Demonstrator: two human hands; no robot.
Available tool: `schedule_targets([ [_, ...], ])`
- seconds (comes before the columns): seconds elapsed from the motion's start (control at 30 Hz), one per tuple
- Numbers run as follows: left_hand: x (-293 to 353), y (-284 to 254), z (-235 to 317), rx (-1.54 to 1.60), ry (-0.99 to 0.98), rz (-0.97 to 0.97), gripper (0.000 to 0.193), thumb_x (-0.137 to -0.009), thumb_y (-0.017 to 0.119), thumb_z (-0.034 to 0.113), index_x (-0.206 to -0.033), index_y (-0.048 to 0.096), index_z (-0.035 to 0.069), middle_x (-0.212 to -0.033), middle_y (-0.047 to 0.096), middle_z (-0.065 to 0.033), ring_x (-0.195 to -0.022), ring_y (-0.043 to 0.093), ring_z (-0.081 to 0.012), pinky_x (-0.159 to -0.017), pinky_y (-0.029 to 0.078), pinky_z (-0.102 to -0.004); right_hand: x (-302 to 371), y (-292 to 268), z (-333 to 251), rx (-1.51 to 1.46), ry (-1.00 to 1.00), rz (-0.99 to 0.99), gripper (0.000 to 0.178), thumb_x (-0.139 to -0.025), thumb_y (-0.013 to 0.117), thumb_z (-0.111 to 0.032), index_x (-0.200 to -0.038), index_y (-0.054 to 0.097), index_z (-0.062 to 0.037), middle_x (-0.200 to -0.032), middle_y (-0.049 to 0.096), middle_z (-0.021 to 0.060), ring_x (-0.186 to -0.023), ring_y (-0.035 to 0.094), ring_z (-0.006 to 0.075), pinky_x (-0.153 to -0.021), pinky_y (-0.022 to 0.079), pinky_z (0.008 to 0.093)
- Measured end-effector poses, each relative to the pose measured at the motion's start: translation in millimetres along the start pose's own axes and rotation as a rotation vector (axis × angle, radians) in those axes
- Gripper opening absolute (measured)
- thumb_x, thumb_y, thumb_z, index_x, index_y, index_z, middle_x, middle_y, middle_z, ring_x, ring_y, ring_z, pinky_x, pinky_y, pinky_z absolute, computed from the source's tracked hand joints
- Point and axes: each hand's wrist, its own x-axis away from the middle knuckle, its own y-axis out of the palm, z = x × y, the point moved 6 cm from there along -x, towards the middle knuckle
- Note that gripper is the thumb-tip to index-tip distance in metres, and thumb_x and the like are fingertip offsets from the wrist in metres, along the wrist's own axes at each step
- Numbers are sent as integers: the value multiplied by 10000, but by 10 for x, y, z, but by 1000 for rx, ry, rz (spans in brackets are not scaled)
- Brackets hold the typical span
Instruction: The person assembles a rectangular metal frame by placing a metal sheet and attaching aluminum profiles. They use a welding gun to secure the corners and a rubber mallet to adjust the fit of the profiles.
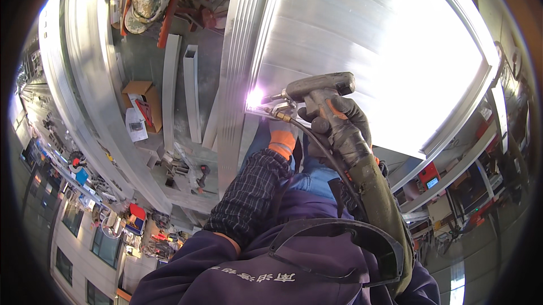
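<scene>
In my right hand (353, 121), gloved in black with a bit of orange, is a dark welding torch (319, 84). Its tip points left. A bright violet-white arc (255, 97) burns in front of it, at the corner where the ribbed aluminium profile (240, 50) meets the panel (328, 28). A thin black hose (325, 141) with a brass fitting runs from beneath the torch tip back along my right arm. My left hand (281, 135), in a grey and orange glove, is just below the arc by the frame's edge. Its fingers are mostly hidden behind the fitting and the profile.
Further aluminium beams (90, 78) stretch along the left. On the floor lie square tubes (192, 90), an open cardboard box (144, 101) and a cordless drill (202, 177). A camouflage cap (150, 2) rests on an orange rack. Dark glasses (362, 243) hang at my chest.
</scene>
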Motion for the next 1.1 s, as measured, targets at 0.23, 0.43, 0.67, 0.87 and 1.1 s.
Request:
schedule_targets([
  [0.23,-26,-243,612,-529,123,-28,217,-955,636,113,-1131,731,28,-1116,746,-78,-1033,693,-214,-905,577,-362,-58,-90,21,-19,108,-190,463,-982,652,-348,-1259,592,19,-818,708,156,-560,666,259,-457,564,372],
  [0.43,-113,-299,70,107,41,55,270,-1019,563,195,-1198,677,27,-1227,718,-111,-1107,672,-266,-975,540,-389,-25,-53,25,-33,123,-193,491,-995,632,-350,-1273,582,52,-842,720,196,-582,703,310,-470,598,401],
  [0.67,-120,-765,237,-465,-187,-55,489,-1030,457,383,-1352,661,76,-1376,667,-181,-1291,604,-333,-1142,433,-485,35,68,-41,-47,10,-276,597,-1018,642,-342,-1284,555,185,-829,722,203,-596,725,241,-398,591,323],
  [0.87,-327,-1037,602,-802,-166,-242,452,-994,645,324,-1356,638,55,-1242,709,-189,-1150,672,-322,-994,535,-425,206,-53,-145,-47,-203,12,561,-1034,610,-367,-1263,602,146,-787,709,173,-558,702,228,-397,574,325],
  [1.1,-438,-843,364,706,-448,226,648,-978,629,633,-1364,590,114,-1278,623,-46,-1087,634,-196,-818,569,-387,643,-449,-380,-18,-91,-384,609,-1051,529,-462,-1370,578,54,-903,747,229,-618,721,306,-509,591,360],
])
